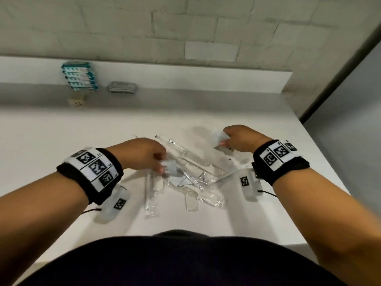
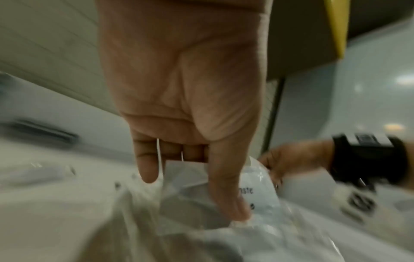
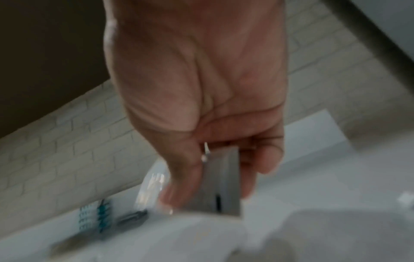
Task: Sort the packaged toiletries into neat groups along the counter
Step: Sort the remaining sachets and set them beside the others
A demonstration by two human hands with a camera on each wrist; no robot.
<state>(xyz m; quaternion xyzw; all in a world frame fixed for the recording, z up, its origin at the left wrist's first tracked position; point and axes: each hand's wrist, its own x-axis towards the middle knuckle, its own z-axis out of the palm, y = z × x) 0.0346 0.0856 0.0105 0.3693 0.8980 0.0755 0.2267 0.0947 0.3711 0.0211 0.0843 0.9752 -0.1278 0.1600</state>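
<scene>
Both hands, the left hand [image 1: 148, 154] and right hand [image 1: 240, 139], are each pinching a light, slippery, crinkly toiletry packet [image 1: 169, 167] above the heap [image 1: 185, 182], likely best taken by its flat middle.

light: dim, even, from above | shadows: soft under hands on counter [image 1: 268, 141] | glare: small glints on wrappers [image 1: 185, 178] | blur: both wrist views smeared | distortion: wide-angle bowing at head-view edges

A pale brick-patterned wall [image 1: 206, 23] rises behind a raised white ledge [image 1: 185, 77]. A beige wall socket [image 1: 76, 100] sits on the face below that ledge. A grey vertical panel [image 1: 350, 96] stands at the right.
</scene>
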